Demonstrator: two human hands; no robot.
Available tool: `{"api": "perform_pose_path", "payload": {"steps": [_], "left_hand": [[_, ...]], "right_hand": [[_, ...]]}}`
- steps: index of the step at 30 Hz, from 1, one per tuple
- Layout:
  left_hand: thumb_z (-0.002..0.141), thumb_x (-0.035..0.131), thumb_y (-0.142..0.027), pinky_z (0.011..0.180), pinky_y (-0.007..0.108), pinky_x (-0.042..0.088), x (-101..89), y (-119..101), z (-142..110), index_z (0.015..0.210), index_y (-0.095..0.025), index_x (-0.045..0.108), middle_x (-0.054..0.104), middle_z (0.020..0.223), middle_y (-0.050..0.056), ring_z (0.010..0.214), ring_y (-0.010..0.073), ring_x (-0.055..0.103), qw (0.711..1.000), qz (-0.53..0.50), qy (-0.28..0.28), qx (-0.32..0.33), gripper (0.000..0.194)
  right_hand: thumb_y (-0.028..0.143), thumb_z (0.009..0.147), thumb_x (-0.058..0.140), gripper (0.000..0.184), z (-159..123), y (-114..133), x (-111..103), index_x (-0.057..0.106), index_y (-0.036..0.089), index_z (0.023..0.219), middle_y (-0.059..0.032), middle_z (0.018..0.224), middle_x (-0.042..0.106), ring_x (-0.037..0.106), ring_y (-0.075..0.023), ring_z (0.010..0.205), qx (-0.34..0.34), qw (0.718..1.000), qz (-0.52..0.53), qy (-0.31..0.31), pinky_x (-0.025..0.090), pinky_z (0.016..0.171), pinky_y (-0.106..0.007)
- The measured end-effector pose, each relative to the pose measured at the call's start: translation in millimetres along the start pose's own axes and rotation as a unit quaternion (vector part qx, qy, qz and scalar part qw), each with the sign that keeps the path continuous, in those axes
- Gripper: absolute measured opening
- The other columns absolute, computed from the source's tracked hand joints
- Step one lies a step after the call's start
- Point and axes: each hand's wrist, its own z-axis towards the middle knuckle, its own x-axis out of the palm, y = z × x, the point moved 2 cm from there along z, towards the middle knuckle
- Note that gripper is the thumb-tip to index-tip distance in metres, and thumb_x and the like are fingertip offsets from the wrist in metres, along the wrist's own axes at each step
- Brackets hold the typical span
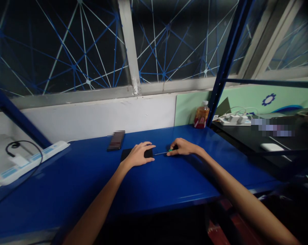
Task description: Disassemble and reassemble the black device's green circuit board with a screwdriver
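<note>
My left hand (140, 154) lies over a flat black rectangular object (125, 154) on the blue table. Its fingers lie on the far side and its thumb on the near side, holding the object down; the palm hides much of it. To the right, my right hand (183, 147) pinches the green handle of a thin screwdriver (162, 153). The metal shaft points left, and its tip is at the right edge of the black object. Whether the tip touches or enters the object I cannot tell. A few tiny dark bits (157, 149) lie by the shaft.
A dark phone-like slab (116, 140), partly blurred out, lies behind my left hand. A bottle of reddish liquid (201, 115) stands at the back right. A white power strip (33, 163) with a black cable is on the left. Blue frame posts (221, 76) rise at the sides.
</note>
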Motion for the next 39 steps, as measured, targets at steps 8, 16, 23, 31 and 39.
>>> {"api": "perform_pose_path", "payload": {"steps": [8,16,23,31,39], "left_hand": [[0.079,0.059,-0.054,0.099,0.053,0.033,1.6,1,0,0.132,-0.036,0.045,0.04,0.142,0.004,0.125,0.0341,0.041,1.0,0.011,-0.002,0.002,0.058],[0.079,0.058,-0.054,0.099,0.053,0.034,2.6,1,0,0.133,-0.036,0.044,0.041,0.142,0.005,0.125,0.0331,0.041,1.0,0.015,-0.002,0.003,0.059],[0.079,0.057,-0.054,0.099,0.052,0.034,0.9,-1,0,0.133,-0.036,0.044,0.041,0.142,0.005,0.125,0.034,0.041,1.0,0.018,0.004,0.002,0.058],[0.08,0.058,-0.053,0.098,0.05,0.035,-0.4,-3,0,0.132,-0.035,0.046,0.044,0.139,0.004,0.122,0.0314,0.044,1.0,0.012,-0.004,0.004,0.057],[0.078,0.061,-0.052,0.098,0.048,0.037,-3.7,-4,-1,0.131,-0.033,0.047,0.048,0.137,0.005,0.123,0.0305,0.045,1.0,-0.002,-0.006,0.009,0.058]], "right_hand": [[0.06,0.066,0.068,0.046,-1,4,6,0.062,0.015,0.072,0.0016,0.054,0.056,0.047,-0.0092,0.043,0.042,0.992,0.104,0.05,0.033,0.045,-0.023],[0.058,0.082,0.049,0.047,2,3,3,0.064,0.014,0.074,-0.0017,0.058,0.059,0.047,-0.0103,0.05,0.013,0.998,0.062,0.004,0.032,0.049,-0.023],[0.064,0.072,0.057,0.051,0,1,1,0.061,0.015,0.058,0.0045,0.05,0.042,0.031,-0.0078,0.048,0.004,1.0,0.023,0.017,0.025,0.047,-0.023],[0.063,0.067,0.065,0.048,0,4,7,0.061,0.015,0.077,0.002,0.056,0.056,0.045,-0.0089,0.046,0.03,0.994,0.092,0.045,0.031,0.046,-0.022],[0.058,0.085,0.042,0.054,3,3,10,0.063,0.013,0.065,-0.0022,0.052,0.056,0.044,-0.0101,0.046,0.025,0.998,0.052,0.023,0.03,0.047,-0.024]]}}
